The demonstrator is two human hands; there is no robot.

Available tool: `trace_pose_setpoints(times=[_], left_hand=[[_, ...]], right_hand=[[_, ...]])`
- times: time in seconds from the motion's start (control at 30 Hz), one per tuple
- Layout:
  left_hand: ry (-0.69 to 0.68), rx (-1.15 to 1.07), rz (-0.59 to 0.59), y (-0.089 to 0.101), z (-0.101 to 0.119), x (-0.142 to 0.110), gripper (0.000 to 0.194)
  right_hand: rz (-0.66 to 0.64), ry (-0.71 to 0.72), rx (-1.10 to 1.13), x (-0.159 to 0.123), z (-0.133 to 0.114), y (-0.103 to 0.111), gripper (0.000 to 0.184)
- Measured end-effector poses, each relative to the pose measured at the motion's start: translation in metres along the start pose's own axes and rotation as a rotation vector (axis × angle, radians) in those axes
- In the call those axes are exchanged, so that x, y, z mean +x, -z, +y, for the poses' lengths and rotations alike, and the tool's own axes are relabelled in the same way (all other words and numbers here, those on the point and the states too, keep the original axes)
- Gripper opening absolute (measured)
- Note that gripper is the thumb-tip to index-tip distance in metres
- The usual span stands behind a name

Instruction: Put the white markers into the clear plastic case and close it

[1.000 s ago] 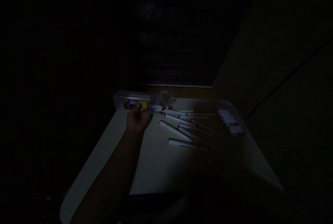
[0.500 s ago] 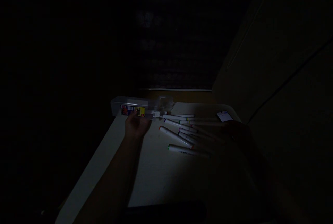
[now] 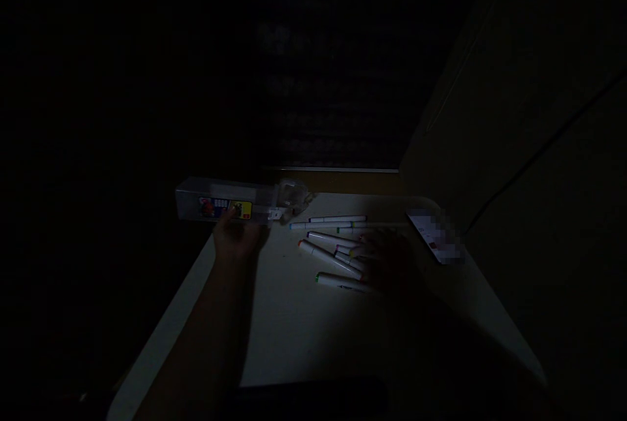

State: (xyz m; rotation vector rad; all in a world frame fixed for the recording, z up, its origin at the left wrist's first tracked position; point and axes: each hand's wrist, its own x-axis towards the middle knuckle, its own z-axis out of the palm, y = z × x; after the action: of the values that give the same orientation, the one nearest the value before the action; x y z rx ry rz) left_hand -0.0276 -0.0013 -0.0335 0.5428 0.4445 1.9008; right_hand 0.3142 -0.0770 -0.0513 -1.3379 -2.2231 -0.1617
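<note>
My left hand point(image 3: 235, 238) is closed around the near side of a clear plastic case point(image 3: 264, 196), thumb on its colourful label. The case lies on its side with its clear lid point(image 3: 294, 192) swung out at the right end. Several white markers with coloured ends lie loosely heaped on the table, among them an orange-ended marker point(image 3: 326, 256) and a green-ended marker point(image 3: 337, 281). Over the right part of the heap is my right hand point(image 3: 394, 261), deep in shadow. It touches or covers some markers, and its fingers are too dark to make out.
A phone with a lit screen point(image 3: 434, 236) lies at the right edge of the pale table point(image 3: 284, 323). A dark cable point(image 3: 529, 170) runs along the wall at right. Something dark point(image 3: 308, 398) sits at the table's near edge. The room is very dim.
My left hand has shifted left with the case. My right hand has moved left from beside the phone onto the markers, uncovering the phone. A blue-ended marker now lies farther left.
</note>
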Motion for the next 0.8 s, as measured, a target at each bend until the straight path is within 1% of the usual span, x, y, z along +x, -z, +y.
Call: trace_pose_setpoints(times=[0.07, 0.1, 0.17, 0.3, 0.4, 0.47, 0.57, 0.7, 0.8], left_hand=[[-0.014, 0.000, -0.006, 0.001, 0.002, 0.000, 0.015], [-0.020, -0.005, -0.009, 0.001, 0.002, 0.000, 0.016], [-0.029, -0.021, -0.010, 0.002, 0.002, 0.000, 0.018], [-0.039, -0.038, -0.033, 0.002, 0.000, 0.000, 0.021], [-0.011, -0.032, -0.067, 0.001, -0.003, -0.003, 0.024], [0.015, -0.016, -0.060, 0.000, -0.005, -0.004, 0.023], [0.019, -0.003, -0.052, -0.003, -0.006, -0.005, 0.020], [0.015, -0.036, -0.093, -0.004, -0.007, -0.003, 0.020], [0.016, -0.019, -0.117, -0.002, -0.009, 0.000, 0.018]], right_hand=[[-0.071, 0.197, -0.042, -0.003, -0.025, -0.010, 0.062], [-0.100, 0.247, -0.045, -0.004, -0.034, -0.014, 0.066], [-0.119, 0.269, -0.065, -0.006, -0.043, -0.020, 0.072], [-0.119, 0.180, -0.121, -0.002, -0.038, -0.027, 0.069], [-0.073, 0.107, -0.158, 0.004, -0.034, -0.034, 0.068], [-0.039, 0.068, -0.163, 0.009, -0.034, -0.040, 0.068], [-0.020, -0.007, -0.158, 0.021, -0.038, -0.046, 0.067], [0.027, -0.094, -0.150, 0.041, -0.044, -0.048, 0.064], [0.006, -0.143, -0.168, 0.053, -0.048, -0.048, 0.064]])
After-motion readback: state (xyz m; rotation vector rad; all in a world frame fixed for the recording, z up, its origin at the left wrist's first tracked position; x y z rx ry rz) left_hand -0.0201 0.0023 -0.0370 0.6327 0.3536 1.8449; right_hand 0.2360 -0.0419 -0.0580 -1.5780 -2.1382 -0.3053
